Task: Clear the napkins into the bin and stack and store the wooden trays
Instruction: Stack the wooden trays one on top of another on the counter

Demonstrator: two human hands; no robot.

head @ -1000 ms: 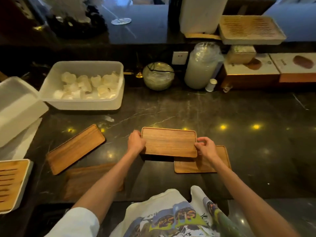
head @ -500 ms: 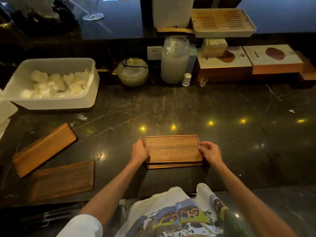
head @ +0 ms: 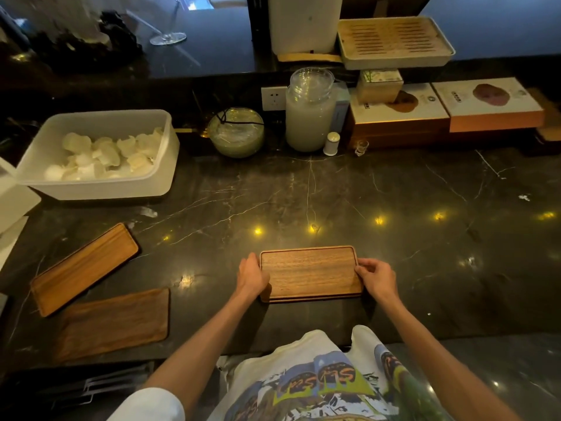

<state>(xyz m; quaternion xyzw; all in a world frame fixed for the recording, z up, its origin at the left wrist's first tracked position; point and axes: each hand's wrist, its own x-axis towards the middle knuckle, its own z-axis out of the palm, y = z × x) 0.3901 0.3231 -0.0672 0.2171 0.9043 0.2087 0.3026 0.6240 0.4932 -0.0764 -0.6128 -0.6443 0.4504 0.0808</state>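
Gripping the tray stack (head: 309,273) at both short ends, the person stands at the dark marble counter (head: 425,238), and the stack lies flat right in front of them. The left hand (head: 252,276) has its fingers curled against the left end. The right hand (head: 378,278) pinches the right end with bent fingers. From here the stack looks like two wooden trays, the upper one sitting almost square on the lower, whose edge peeks out along the near side.

Off to the left, well apart from the stack, an angled wooden tray (head: 85,268) lies on the counter. A darker wooden tray (head: 115,323) lies just beside it, nearer the counter's front edge; I cannot tell whether the two touch. Behind them a white plastic bin (head: 100,189) holds a heap of crumpled napkins (head: 106,153).

Along the back stand a green glass bowl (head: 236,132), a tall lidded glass jar (head: 309,117) and some flat printed boxes (head: 397,113). A slatted tray (head: 394,41) rests on the ledge above them.
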